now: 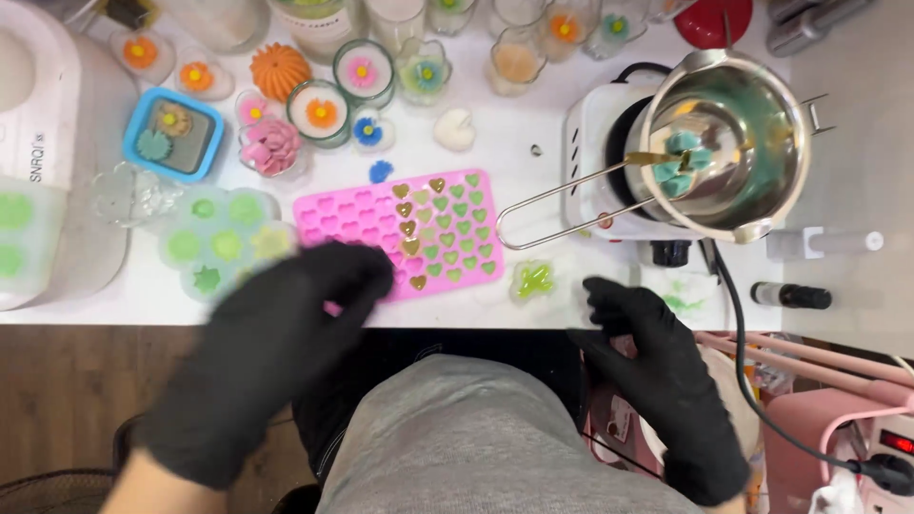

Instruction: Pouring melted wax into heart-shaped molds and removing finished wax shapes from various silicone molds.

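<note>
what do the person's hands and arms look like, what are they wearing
Both hands wear snug, matte black disposable gloves that end at the wrist: the left hand and the right hand. No sleeves show; the forearms beyond the cuffs are bare. The left glove looks blurred. No rings, watch or markings are visible.

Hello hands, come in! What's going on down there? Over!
Left hand gloved, over pink heart mould edge. Right hand open, empty, at table edge. Nothing between.

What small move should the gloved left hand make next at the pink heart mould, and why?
Probably steady the pink mould by its near-left corner: the left hand hovers blurred over that edge, many left-side hearts look unfilled, and the right hand rests apart at the table edge.
</note>
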